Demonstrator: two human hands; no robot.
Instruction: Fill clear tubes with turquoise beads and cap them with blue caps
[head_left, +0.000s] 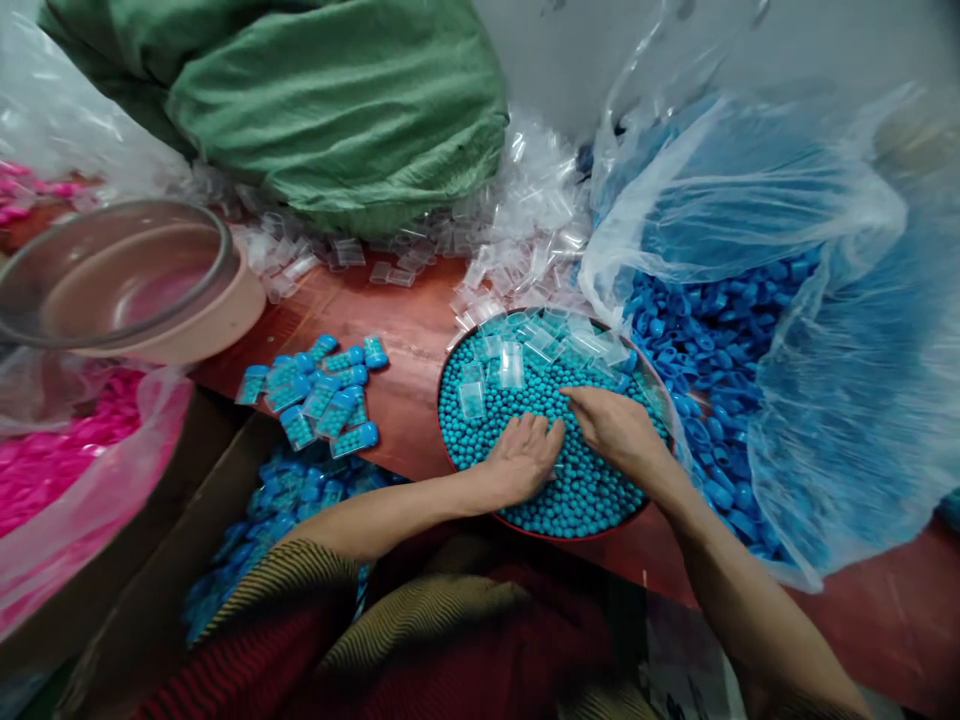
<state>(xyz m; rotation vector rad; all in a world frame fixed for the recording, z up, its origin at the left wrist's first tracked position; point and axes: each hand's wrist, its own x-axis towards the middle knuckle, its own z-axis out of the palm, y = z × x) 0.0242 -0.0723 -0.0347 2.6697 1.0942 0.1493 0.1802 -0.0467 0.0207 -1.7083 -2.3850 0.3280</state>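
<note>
A round tray (440,405) with a dark red rim is full of small turquoise balls (487,440). Several clear plastic containers (511,365) lie on the balls toward the far side. My left hand (525,460) rests knuckles up on the balls near the middle, fingers curled downward; whatever it may hold is hidden. Just to its right, my right hand (611,425) is over the balls with its fingers pressed together and thumb side toward the left hand. I cannot make out anything between those fingers. The two hands are close but apart.
Filled containers with blue caps (322,390) lie left on the red table (405,430); more fill a box below. Blue caps (705,330) spill from a plastic bag (825,400) at right. Basins (240,300), pink pieces (67,450) and a green sack (345,110) stand around.
</note>
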